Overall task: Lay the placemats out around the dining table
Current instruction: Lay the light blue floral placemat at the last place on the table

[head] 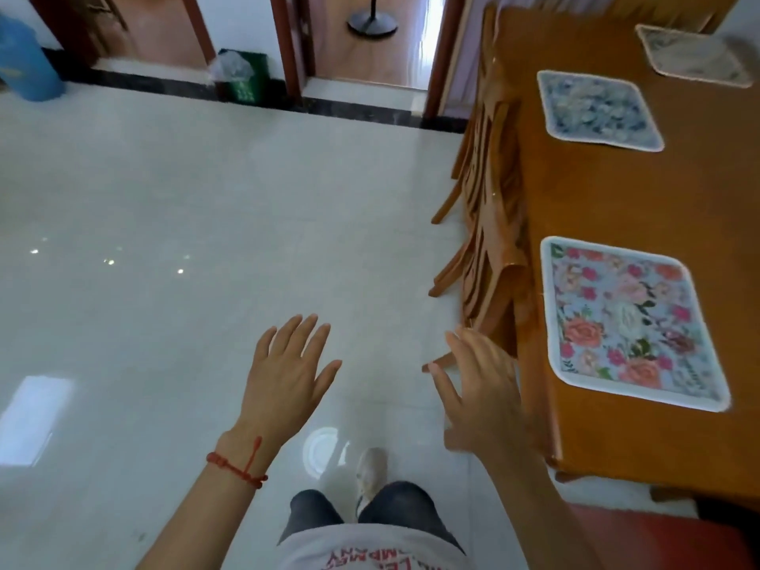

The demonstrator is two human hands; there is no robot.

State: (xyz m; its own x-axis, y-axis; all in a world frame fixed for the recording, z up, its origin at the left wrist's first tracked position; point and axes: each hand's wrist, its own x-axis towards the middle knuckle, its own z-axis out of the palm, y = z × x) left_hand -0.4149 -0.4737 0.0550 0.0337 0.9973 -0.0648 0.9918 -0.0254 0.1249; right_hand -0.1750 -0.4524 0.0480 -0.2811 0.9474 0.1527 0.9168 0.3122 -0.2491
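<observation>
The wooden dining table (596, 199) fills the right side of the view. Three placemats lie flat on it: a pink floral placemat (629, 322) nearest me, a blue-grey placemat (596, 111) further along, and a pale beige placemat (695, 55) at the far end. My left hand (288, 376), with a red string bracelet at the wrist, is spread open over the floor and holds nothing. My right hand (477, 388) is also open and empty, hovering just left of the table's near corner, apart from the floral placemat.
Wooden chairs (489, 224) are tucked along the table's left side. A red seat (641, 536) shows at the bottom right. Glossy white tiled floor (185, 240) stretches left. A green bin (242, 76), a blue container (24, 59) and two doorways stand at the back.
</observation>
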